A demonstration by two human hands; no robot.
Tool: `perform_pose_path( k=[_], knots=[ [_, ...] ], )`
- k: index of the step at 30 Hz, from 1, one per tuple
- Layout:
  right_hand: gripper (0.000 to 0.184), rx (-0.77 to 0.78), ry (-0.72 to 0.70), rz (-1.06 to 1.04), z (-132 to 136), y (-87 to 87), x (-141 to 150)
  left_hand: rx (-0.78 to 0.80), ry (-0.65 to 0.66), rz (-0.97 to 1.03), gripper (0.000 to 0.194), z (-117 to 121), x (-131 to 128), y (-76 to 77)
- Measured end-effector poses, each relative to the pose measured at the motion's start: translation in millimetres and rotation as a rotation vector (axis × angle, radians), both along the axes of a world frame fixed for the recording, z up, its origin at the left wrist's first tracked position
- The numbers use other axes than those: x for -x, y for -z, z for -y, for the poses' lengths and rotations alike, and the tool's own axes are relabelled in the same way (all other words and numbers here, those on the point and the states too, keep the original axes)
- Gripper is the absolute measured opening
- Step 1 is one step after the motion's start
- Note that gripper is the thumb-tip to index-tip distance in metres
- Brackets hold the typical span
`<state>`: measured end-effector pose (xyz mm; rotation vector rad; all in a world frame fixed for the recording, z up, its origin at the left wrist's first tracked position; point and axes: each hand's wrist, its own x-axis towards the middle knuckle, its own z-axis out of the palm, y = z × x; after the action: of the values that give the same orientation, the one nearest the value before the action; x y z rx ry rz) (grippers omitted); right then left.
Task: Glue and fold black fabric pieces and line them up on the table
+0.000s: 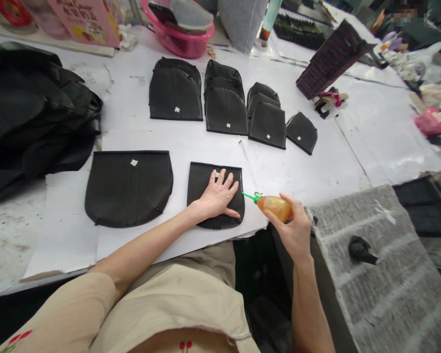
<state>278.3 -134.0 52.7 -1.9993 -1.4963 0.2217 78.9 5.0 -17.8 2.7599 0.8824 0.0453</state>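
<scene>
While the left hand (pixel 220 196) splays on material (pixel 199 182), the right hand (pixel 296 226) clamps a bottle (pixel 274 208).

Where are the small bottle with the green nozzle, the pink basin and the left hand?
Small bottle (pixel 274 207): head view, on its amber body.
Pink basin (pixel 184 47): head view, on its outer wall.
Left hand (pixel 217 197): head view, on its back.

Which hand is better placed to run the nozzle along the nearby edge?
Likely the right hand: it holds the bottle, green nozzle by the black piece; the left hand lies spread on that piece.
</scene>
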Motion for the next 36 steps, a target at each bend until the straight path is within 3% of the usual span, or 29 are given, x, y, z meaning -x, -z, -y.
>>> perform_pose_path(
  k=[27, 36],
  knots=[
    [0.051, 0.058, -0.013, 0.037, 34, -17.2, 12, 0.035, -0.008, -0.012, 0.111, -1, 1, -2.9],
    [0.050, 0.069, 0.004, 0.002, 40, -15.0, 14, 0.015, -0.055, -0.065, 0.097, 16, 2, -17.1]
  ],
)
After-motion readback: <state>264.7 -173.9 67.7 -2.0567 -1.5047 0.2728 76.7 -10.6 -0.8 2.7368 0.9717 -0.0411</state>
